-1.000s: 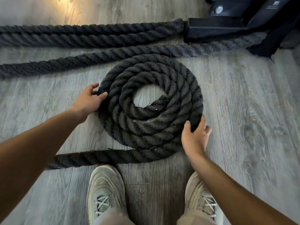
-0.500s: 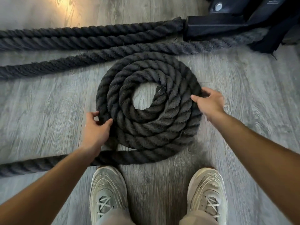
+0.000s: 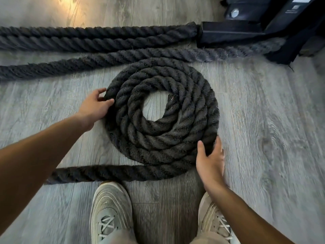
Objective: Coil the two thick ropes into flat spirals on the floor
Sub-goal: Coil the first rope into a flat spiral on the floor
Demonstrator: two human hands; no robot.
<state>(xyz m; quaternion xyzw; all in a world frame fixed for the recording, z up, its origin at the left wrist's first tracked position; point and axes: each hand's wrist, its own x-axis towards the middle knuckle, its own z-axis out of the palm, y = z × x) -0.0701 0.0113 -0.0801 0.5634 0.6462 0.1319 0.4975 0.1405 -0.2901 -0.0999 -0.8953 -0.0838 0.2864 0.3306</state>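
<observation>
A thick dark rope lies wound into a flat spiral coil (image 3: 175, 138) on the grey wood floor, with a bare hole at its middle. Its loose tail (image 3: 105, 173) runs off to the left in front of my shoes and passes under my left forearm. My left hand (image 3: 95, 106) presses against the coil's left rim, fingers curled on the outer turn. My right hand (image 3: 210, 159) cups the outer turn at the coil's lower right. Straight lengths of thick rope (image 3: 88, 39) lie side by side beyond the coil, running left from the black machine.
A black machine base (image 3: 246, 29) with a bolt stands at the top right, and the ropes run to it. My two pale sneakers (image 3: 110, 213) stand just below the coil. Grey wood-look floor (image 3: 272, 138) spreads to the right and left.
My left hand moved up from the coil's lower left to its left rim. My right hand dropped from the right rim to the lower right. The coil has turned a little.
</observation>
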